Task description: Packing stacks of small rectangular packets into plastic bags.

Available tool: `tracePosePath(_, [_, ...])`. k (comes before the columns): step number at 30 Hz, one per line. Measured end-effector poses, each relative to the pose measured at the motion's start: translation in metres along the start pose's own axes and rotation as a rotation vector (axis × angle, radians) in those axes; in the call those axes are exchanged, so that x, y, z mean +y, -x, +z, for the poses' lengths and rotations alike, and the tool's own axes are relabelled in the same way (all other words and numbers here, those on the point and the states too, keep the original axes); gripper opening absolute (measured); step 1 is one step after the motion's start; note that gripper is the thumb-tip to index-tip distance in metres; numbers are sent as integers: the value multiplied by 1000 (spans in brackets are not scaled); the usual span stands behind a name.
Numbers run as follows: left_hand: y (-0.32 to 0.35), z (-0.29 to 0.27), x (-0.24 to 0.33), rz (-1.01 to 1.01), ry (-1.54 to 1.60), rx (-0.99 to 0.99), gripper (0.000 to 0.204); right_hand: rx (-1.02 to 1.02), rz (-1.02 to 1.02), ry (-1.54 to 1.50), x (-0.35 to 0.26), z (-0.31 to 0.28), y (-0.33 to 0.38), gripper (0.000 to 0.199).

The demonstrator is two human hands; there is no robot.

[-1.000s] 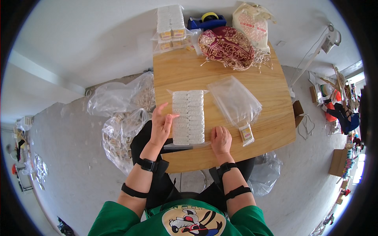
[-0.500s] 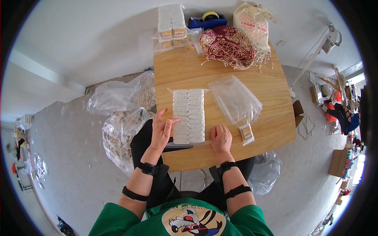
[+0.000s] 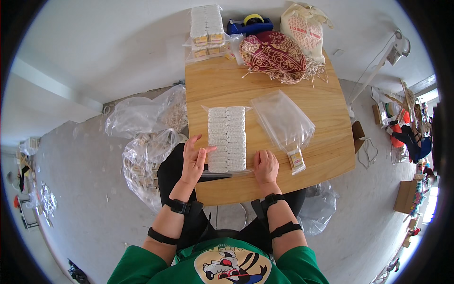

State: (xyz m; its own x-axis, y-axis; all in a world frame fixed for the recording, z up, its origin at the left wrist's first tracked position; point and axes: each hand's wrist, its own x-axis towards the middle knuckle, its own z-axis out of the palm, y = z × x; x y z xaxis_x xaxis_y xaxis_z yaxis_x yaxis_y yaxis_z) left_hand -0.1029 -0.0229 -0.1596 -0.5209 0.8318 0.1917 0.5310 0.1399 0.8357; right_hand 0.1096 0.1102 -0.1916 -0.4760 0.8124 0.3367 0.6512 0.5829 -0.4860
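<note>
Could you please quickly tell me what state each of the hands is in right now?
Left hand: open, gripping nothing, at the left edge of the white stack.
Right hand: loosely closed on the wooden table, nothing visible in it.

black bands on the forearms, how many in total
4: a left wrist band, a left forearm band nearer the elbow, a right wrist band and a right forearm band nearer the elbow. Any under the green sleeves would be hidden.
</note>
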Motion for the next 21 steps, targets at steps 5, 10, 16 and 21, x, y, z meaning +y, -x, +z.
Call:
tracePosePath(5, [6, -2, 7, 37, 34, -8, 52, 9, 2, 0, 3, 3, 3, 21])
tracePosePath(10, [16, 2, -2, 14, -6, -27, 51, -11, 3, 9, 0, -1, 0, 21])
tracePosePath(16, [19, -2, 6, 54, 44, -18, 47, -13, 8, 12, 0, 0, 0, 21])
tracePosePath(21, [26, -2, 2, -17, 55, -44, 47, -19, 5, -4, -2, -3, -1, 19])
